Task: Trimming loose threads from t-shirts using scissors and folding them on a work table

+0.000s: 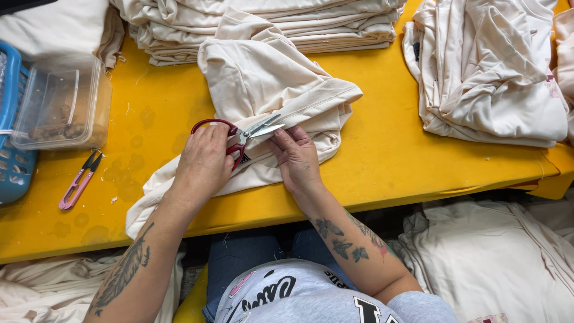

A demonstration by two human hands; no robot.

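A cream garment (269, 84) lies bunched on the yellow table (382, 149). My left hand (203, 164) grips red-handled scissors (239, 134) whose blades point right, slightly apart, over the garment's hem. My right hand (297, 158) presses and pinches the cloth just below the blade tips. A small dark tag shows on the fabric between the two hands.
A folded stack of cream garments (269, 24) sits at the back, a loose pile (484, 72) at the right. A clear plastic tub (60, 101), a blue basket (12, 137) and pink thread snips (79, 181) lie at the left. More cloth lies below the table edge.
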